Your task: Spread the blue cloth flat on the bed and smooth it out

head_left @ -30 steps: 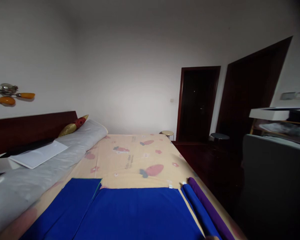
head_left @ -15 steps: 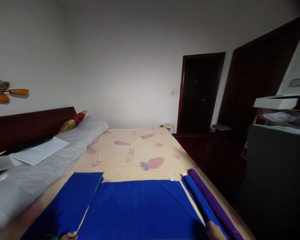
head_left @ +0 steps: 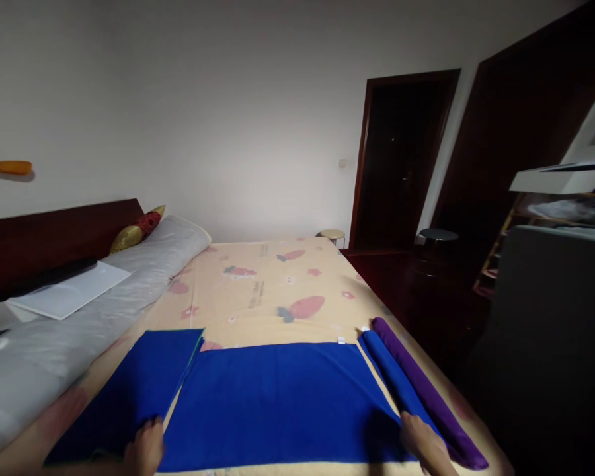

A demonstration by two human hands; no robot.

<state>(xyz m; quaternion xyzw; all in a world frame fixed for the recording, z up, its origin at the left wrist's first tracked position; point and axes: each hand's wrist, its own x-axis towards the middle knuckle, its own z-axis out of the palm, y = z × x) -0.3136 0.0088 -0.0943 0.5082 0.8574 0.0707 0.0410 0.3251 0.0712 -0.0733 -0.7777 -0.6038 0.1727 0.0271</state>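
Observation:
A blue cloth with a small white tag lies flat on the bed in front of me. To its left is a stack of folded blue cloth with a green edge. My left hand rests at that stack's near right edge, fingers curled down; what they grip is hidden. My right hand is closed at the flat cloth's near right corner, against the rolled blue cloth. Beyond that roll lies a purple roll, parallel to it along the bed's right side.
Underneath is a bed with a strawberry-patterned sheet. A grey rolled bedding piece runs along the left, carrying a white flat panel. Two stools stand beyond. A dark panel rises at right.
The view has tilted down slightly, so the flat cloth's near edge now shows. My left hand has moved forward onto the left stack's edge; my right hand stays near the same corner.

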